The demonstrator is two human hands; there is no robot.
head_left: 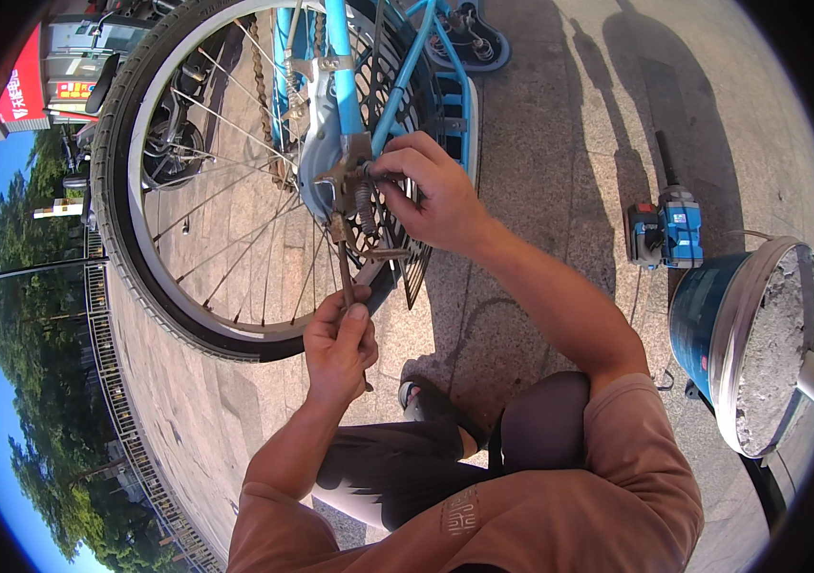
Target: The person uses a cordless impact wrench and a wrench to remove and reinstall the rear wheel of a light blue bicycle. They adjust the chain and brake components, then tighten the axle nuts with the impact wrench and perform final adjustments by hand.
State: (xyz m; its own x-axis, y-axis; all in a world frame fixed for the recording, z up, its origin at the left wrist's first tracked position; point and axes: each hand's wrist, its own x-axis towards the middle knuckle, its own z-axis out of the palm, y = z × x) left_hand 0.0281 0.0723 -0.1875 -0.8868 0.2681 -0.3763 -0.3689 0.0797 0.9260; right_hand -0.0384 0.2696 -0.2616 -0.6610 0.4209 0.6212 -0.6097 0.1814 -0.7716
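A bicycle wheel with a black tyre, light rim and blue frame fills the upper middle. At its hub sits a grey metal bracket with rusty fittings and a coiled spring. My left hand is closed round a long thin rusty metal rod that runs up to the fittings below the bracket. My right hand has its fingers bent and pressed at the top of the spring beside the bracket; whether they grip the spring or a small part there I cannot tell.
On the paving at right lie a blue cordless power tool and a large blue bucket-like container with a whitish top. A blue-edged tray sits behind the wheel. A railing, trees and a red sign are at left.
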